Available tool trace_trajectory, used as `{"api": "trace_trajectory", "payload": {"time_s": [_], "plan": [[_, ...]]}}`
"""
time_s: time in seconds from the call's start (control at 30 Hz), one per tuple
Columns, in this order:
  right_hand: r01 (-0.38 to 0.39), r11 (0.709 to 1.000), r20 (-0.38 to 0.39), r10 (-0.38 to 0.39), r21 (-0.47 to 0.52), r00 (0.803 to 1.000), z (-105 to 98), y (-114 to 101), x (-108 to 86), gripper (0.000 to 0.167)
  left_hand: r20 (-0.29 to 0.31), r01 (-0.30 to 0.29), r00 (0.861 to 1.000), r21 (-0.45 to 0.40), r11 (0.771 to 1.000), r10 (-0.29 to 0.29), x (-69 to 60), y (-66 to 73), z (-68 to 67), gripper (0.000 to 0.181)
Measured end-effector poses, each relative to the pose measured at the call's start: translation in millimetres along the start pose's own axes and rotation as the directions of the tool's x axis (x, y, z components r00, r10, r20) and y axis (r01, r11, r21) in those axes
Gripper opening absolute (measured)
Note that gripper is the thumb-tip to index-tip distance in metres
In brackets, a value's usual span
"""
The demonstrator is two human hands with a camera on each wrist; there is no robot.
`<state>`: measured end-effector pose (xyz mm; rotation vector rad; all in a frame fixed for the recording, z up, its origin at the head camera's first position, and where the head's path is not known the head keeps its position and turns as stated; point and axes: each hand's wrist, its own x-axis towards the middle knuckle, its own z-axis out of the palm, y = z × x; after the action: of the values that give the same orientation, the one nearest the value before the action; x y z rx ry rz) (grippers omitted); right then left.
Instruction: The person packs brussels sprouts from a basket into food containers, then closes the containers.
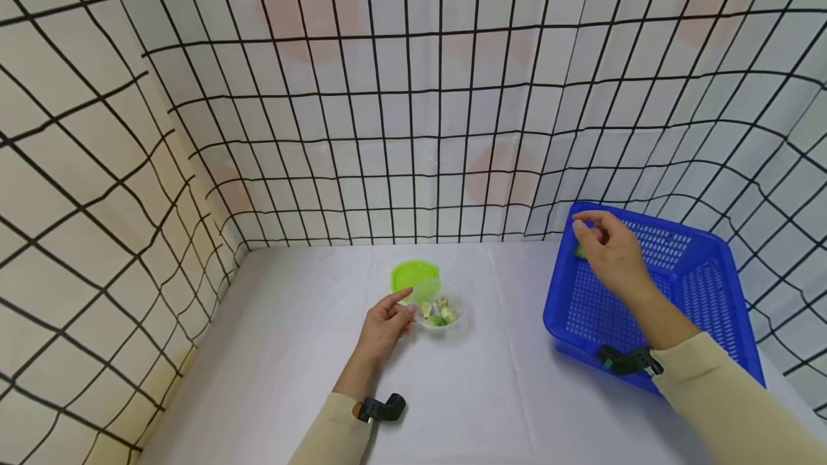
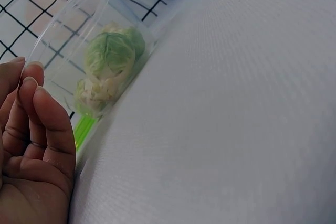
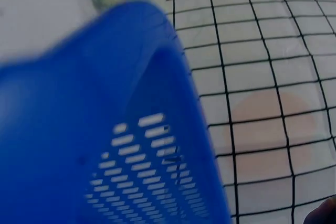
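A small clear plastic container (image 1: 457, 316) stands on the white-covered table with several Brussels sprouts (image 1: 447, 312) inside. My left hand (image 1: 382, 329) is at its left rim, the thumb and fingertips pinching the edge; in the left wrist view the sprouts (image 2: 110, 59) show through the wall. Just behind the container lies a bright green lid (image 1: 408, 275), partly overlapped by it. My right hand (image 1: 610, 253) hovers over the left back part of a blue basket (image 1: 557, 300), thumb and index finger extended and apparently holding nothing. Beneath it a green sprout (image 1: 580, 252) is partly visible in the basket.
Black wire grid panels (image 1: 439, 135) enclose the table at the back and on both sides. The basket's perforated wall (image 3: 139, 166) rises close to the right wrist camera. White cloth (image 1: 310, 307) covers the table left of the container.
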<state>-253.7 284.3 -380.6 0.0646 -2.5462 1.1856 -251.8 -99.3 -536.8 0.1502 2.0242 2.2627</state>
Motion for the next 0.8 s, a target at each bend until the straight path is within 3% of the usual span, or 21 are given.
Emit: {"api": "trace_trajectory", "payload": {"time_s": [0.43, 0.63, 0.8], "plan": [[-0.068, 0.995, -0.040, 0.065, -0.079, 0.997, -13.5, 53.5, 24.6, 0.051, -0.011, 0.004, 1.000, 0.007, 1.000, -0.004, 0.1, -0.9, -3.5, 0.043], [-0.175, 0.978, -0.017, 0.174, -0.114, 0.985, -18.1, 86.9, 35.8, 0.058, 0.010, -0.022, 1.000, 0.008, 1.000, 0.022, 1.3, -0.8, -2.6, 0.046], [-0.275, 0.954, 0.042, 0.282, -0.115, 0.959, -22.3, 115.8, 41.4, 0.064, 0.014, -0.015, 1.000, -0.002, 1.000, 0.015, 1.4, -1.1, -2.2, 0.047]]}}
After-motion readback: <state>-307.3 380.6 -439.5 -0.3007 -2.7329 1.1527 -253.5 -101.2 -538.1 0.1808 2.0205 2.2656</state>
